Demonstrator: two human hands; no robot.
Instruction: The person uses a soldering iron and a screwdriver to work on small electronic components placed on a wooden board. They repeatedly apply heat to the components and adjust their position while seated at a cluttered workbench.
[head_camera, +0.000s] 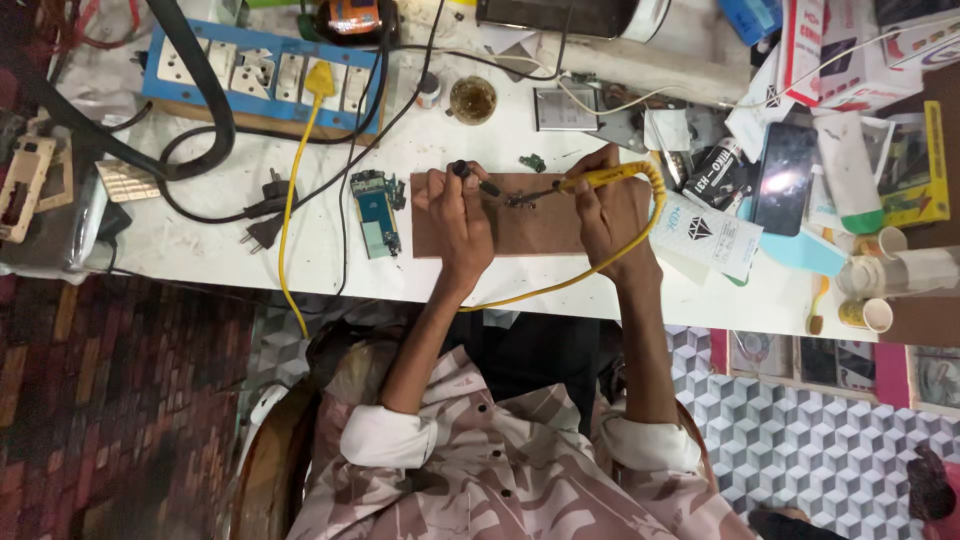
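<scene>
Rolled-up patterned shirt sleeves (400, 435) lie closest to the camera, and both bare forearms reach from them over the near edge of the white workbench (200, 245). On the bench, between the hands, lies a brown wooden board (535, 232). The person's left hand (455, 215) rests on the board's left part, clenched around a slim dark-handled tool (472, 178) whose tip points right, toward a small dark component (520, 199) sitting near the board's far edge. The right hand (608, 205) is closed around the yellow handle of a soldering iron (600, 178); its dark tip points left and meets the same small component, though whether it actually touches cannot be told. A yellow cord (600, 265) runs from the iron's handle, loops around the right wrist and crosses the board's near right corner.

Just left of the board lies a blue and green phone circuit board (376, 212). Farther left and toward the back sits a blue power strip (265, 75) with a yellow plug (319, 80) in it, and black cables and loose plugs curl across the bench beside it. A small round tin (472, 99) stands beyond the board. On the right are a dark phone (783, 178), white cartons and several small paper cups (868, 315).
</scene>
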